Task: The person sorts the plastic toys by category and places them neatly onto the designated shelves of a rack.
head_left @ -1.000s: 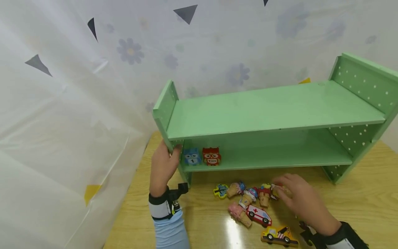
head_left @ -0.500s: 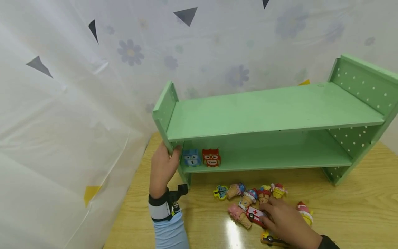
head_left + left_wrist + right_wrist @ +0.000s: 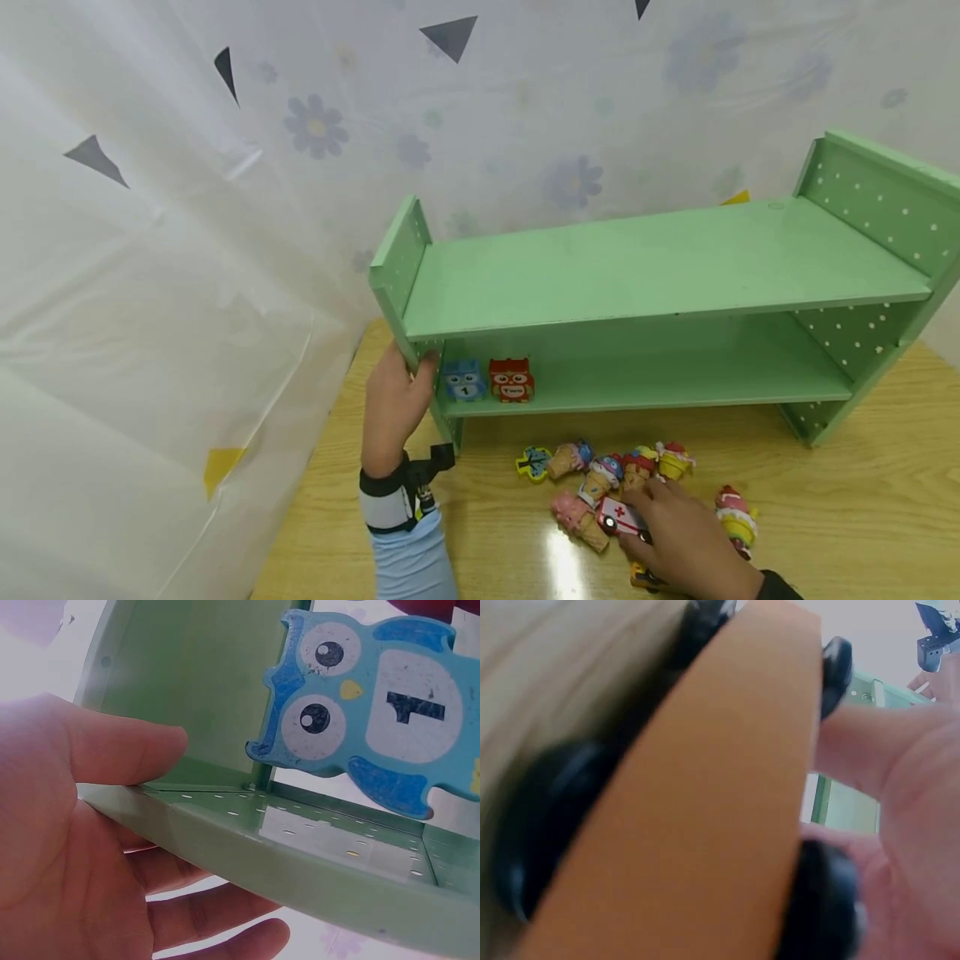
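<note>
My left hand (image 3: 393,408) grips the left side panel of a green two-tier shelf (image 3: 660,262), thumb inside and fingers outside. In the left wrist view a blue owl block (image 3: 409,705) marked 1 stands near that thumb. Beside it is a red owl block (image 3: 512,381) reading "Two". On the table before the shelf, my right hand (image 3: 686,537) pinches a red-and-white toy ambulance (image 3: 617,515) between thumb and fingers, covering its right end. Under this hand lies a mostly hidden yellow toy tow truck (image 3: 642,577); its orange edge (image 3: 697,787) fills much of the right wrist view.
Several toy ice-cream cones cluster around the ambulance, including a pink cone (image 3: 579,518) to its left. A yellow tree-shaped piece (image 3: 534,463) lies at the cluster's left end. A cupcake-like toy (image 3: 737,518) sits right of my right hand. Patterned sheeting (image 3: 525,108) hangs behind.
My right hand has come from the toys at the cluster's right end down and left onto the ambulance, which has turned slightly. The cupcake-like toy now shows at right. My left hand stays put.
</note>
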Tool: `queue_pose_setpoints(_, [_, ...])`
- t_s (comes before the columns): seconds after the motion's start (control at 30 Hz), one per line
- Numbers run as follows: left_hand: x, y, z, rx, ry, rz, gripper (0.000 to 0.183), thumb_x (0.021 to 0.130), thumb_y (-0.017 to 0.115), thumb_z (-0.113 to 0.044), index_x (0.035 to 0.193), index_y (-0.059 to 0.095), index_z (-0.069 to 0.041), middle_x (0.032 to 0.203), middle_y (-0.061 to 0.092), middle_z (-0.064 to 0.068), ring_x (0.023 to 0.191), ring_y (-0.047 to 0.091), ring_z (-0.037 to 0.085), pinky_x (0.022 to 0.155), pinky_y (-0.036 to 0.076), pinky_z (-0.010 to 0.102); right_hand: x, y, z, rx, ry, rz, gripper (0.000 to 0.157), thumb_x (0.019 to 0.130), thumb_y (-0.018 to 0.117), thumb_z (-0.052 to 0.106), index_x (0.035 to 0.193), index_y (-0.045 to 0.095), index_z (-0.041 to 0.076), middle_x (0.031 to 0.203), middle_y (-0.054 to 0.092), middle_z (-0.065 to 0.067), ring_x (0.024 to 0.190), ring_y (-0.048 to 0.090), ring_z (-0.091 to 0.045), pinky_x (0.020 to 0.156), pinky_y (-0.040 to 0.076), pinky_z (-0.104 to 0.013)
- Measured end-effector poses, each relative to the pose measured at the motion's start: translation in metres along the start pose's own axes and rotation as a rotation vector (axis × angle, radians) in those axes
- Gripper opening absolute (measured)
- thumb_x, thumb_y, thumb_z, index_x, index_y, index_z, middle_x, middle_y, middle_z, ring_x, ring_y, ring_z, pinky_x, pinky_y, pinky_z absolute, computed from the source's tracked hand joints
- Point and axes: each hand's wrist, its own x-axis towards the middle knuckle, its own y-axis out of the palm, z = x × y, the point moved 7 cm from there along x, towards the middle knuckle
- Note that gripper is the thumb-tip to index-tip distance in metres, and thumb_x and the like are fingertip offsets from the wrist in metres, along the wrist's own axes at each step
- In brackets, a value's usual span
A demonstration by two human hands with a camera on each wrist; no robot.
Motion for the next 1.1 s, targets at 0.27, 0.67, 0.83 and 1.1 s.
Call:
queue_pose_setpoints(0.27, [0.000, 0.000, 0.001, -0.001, 0.006, -0.006, 0.027, 0.096, 0.051, -0.030, 0.114, 0.056, -0.012, 0.105, 0.063, 0.012, 0.089, 0.059, 0.028, 0.077, 0.050, 0.049, 0.000, -0.005, -0.002, 0.127, 0.049, -0.041, 0.035, 0.075, 0.076, 0.022, 0.104, 0.057, 0.016, 0.081, 0.058, 0.005, 0.066, 0.047, -0.013, 0.053, 0.035, -0.032])
queue_pose_setpoints(0.67, [-0.001, 0.000, 0.000, 0.005, -0.007, 0.000, 0.028, 0.096, 0.051, -0.031, 0.115, 0.056, -0.011, 0.107, 0.064, 0.012, 0.093, 0.060, 0.028, 0.079, 0.050, 0.050, -0.001, -0.031, -0.002, 0.194, 0.012, -0.194, 0.028, 0.080, 0.075, 0.022, 0.105, 0.063, 0.018, 0.090, 0.066, 0.004, 0.057, 0.045, -0.002, 0.053, 0.035, -0.025])
queue_pose_setpoints(0.83, [-0.001, 0.000, 0.000, 0.011, -0.005, -0.002, 0.027, 0.096, 0.051, -0.029, 0.115, 0.056, -0.011, 0.106, 0.064, 0.012, 0.091, 0.060, 0.028, 0.077, 0.050, 0.049, 0.001, -0.062, 0.002, 0.157, -0.083, -0.385, 0.029, 0.077, 0.077, 0.017, 0.103, 0.065, 0.013, 0.089, 0.065, 0.001, 0.059, 0.043, 0.000, 0.051, 0.036, -0.022])
queue_pose_setpoints(1.1, [-0.001, 0.000, 0.001, 0.016, 0.010, -0.010, 0.026, 0.096, 0.051, -0.028, 0.111, 0.058, -0.007, 0.093, 0.061, 0.010, 0.079, 0.055, 0.027, 0.069, 0.047, 0.044, 0.007, -0.127, 0.022, 0.127, -0.297, -0.713, 0.037, 0.070, 0.080, 0.005, 0.104, 0.064, 0.010, 0.088, 0.063, 0.000, 0.067, 0.053, -0.006, 0.054, 0.046, -0.028])
